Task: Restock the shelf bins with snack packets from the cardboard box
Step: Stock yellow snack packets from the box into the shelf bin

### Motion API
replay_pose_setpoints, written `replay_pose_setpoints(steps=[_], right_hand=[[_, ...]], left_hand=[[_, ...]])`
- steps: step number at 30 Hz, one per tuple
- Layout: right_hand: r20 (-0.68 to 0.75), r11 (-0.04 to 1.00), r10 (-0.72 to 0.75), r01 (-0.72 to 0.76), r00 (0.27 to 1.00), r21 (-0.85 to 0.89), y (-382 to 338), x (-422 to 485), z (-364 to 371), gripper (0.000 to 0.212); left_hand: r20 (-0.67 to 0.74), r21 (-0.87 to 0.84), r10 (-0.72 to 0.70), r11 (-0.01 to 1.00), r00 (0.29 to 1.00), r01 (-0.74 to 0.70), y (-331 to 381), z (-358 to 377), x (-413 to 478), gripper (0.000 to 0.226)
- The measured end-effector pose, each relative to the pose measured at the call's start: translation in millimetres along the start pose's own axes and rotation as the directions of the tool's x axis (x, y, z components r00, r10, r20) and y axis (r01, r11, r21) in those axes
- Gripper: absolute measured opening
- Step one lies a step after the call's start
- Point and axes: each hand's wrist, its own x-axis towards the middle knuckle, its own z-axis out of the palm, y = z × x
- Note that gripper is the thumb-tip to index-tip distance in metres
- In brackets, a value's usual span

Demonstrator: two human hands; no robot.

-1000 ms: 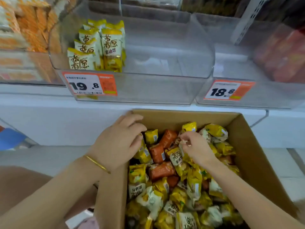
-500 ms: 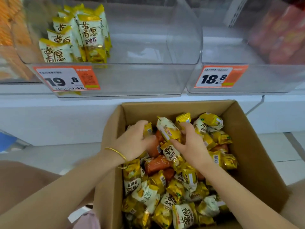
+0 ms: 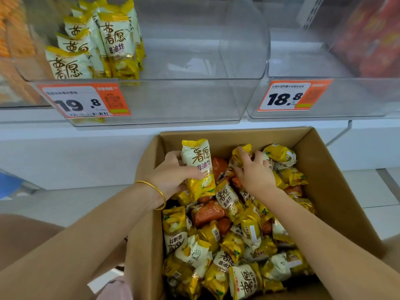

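Yellow-and-white packet (image 3: pixel 198 167) grasped upright by left hand (image 3: pixel 173 178) at cardboard box's (image 3: pixel 324 169) far-left corner, right hand (image 3: pixel 255 172) laid over loose packets (image 3: pixel 229 245), its grip cannot be told, price tags read 19.8 (image 3: pixel 84 100) and 18.8 (image 3: pixel 290 96), red goods (image 3: pixel 368 40) blurred.

A thin, plain gold bangle (image 3: pixel 159 190) rings the wrist behind the left hand (image 3: pixel 171 178); both forearms are bare; pink cloth (image 3: pixel 116 289) shows below.

Shop, snack aisle. Clear plastic bins (image 3: pixel 173 100) sit side by side on a white shelf (image 3: pixel 65 148). Orange-and-white price tags (image 3: pixel 84 100) on their fronts read 19.8 and 18.8. Identical packets (image 3: pixel 116 40) stand in rows in one bin. A cardboard box (image 3: pixel 324 169) below holds a loose heap of the same packets.
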Motion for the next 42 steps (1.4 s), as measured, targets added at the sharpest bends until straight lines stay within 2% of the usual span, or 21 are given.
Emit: replay_pose_setpoints(steps=[5,7,9,12,15,16,20,23,25,27,29,32,35,37,38,39,42], right_hand=[[-0.066,0.980,0.104,-0.090,0.992,0.179,-12,13,6,0.045],[-0.113,0.970,0.054,-0.025,0.992,0.243,-11,5,7,0.038],[-0.159,0.922,-0.044,0.101,0.986,0.374,-6,-8,3,0.040],[-0.121,0.735,-0.134,0.181,0.983,0.654,-1,-30,-22,0.055],[-0.025,0.470,-0.197,0.117,0.980,0.875,-6,-46,-40,0.046],[-0.012,0.416,-0.206,0.098,0.978,0.904,-10,-49,-45,0.046],[0.044,0.350,-0.203,0.030,0.978,0.936,-23,-54,-51,0.062],[0.040,0.283,-0.187,0.015,0.982,0.959,-26,-55,-55,0.052],[0.061,0.240,-0.194,-0.013,0.979,0.971,-25,-56,-57,0.053],[0.083,0.185,-0.185,-0.048,0.979,0.982,-23,-56,-59,0.051],[0.111,0.088,-0.153,-0.099,0.982,0.991,-21,-56,-59,0.044],[0.192,-0.141,-0.080,-0.202,0.978,0.969,-22,-56,-54,0.040],[0.265,-0.266,-0.048,-0.268,0.963,0.926,-30,-61,-43,0.031],[0.288,-0.349,-0.100,-0.305,0.952,0.886,-36,-65,-38,0.019],[0.290,-0.338,-0.142,-0.322,0.946,0.885,-36,-67,-37,0.021],[0.293,-0.276,-0.179,-0.334,0.939,0.901,-36,-68,-36,0.026],[0.278,-0.040,-0.298,-0.303,0.913,0.952,-35,-69,-38,0.054]], left_hand=[[0.023,0.022,0.024,0.999,0.999,-0.025,1,-6,0,0.066],[0.009,0.035,0.041,0.999,0.999,-0.041,0,-7,-3,0.066],[-0.026,0.085,0.075,0.994,0.997,-0.072,2,-9,-4,0.077],[-0.074,0.182,0.165,0.972,0.984,-0.149,1,-15,0,0.092],[-0.085,0.294,0.234,0.935,0.968,-0.200,-3,-15,1,0.088],[-0.078,0.325,0.249,0.922,0.965,-0.212,-3,-14,-1,0.085],[-0.030,0.370,0.276,0.896,0.961,-0.246,-5,-10,-7,0.075],[-0.052,0.327,0.238,0.922,0.970,-0.208,-6,-14,-8,0.078],[-0.072,0.300,0.218,0.935,0.973,-0.187,-7,-19,-5,0.080],[-0.081,0.297,0.226,0.935,0.971,-0.193,-8,-24,-1,0.072],[-0.100,0.350,0.259,0.913,0.961,-0.210,-6,-28,5,0.062],[-0.090,0.400,0.289,0.887,0.953,-0.231,-9,-29,8,0.054],[-0.071,0.323,0.249,0.922,0.966,-0.214,-9,-25,2,0.069],[-0.074,0.286,0.248,0.933,0.966,-0.217,-6,-24,-1,0.069],[-0.078,0.309,0.279,0.920,0.957,-0.243,-3,-26,-1,0.062],[-0.093,0.315,0.296,0.914,0.951,-0.254,-1,-28,-2,0.055],[-0.080,0.208,0.257,0.949,0.963,-0.236,5,-30,-8,0.049]])
